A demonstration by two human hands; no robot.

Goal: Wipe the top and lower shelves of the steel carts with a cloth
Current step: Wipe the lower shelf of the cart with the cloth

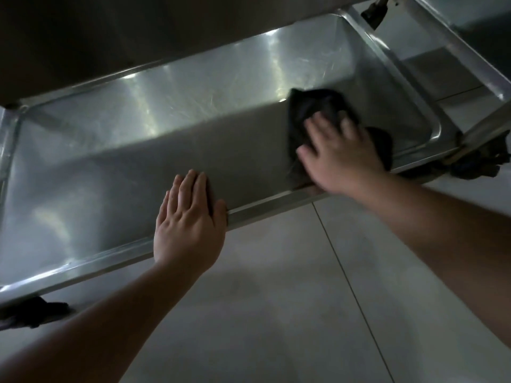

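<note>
Two hands on one lower shelf (pixel 138 150) of a steel cart.
Right hand (pixel 338 153), fingers spread, presses the dark cloth (pixel 312 106) flat near the shelf's right end (wiping, seemingly); left hand (pixel 189 219) lies flat, fingers together, over the front rim, likely steadying the cart.

Both forearms are bare right up to the frame's edge, with no sleeve showing on either. The left hand (pixel 188 219) and right hand (pixel 340 153) wear no gloves, rings or watch. The right one looks slightly blurred.
</note>
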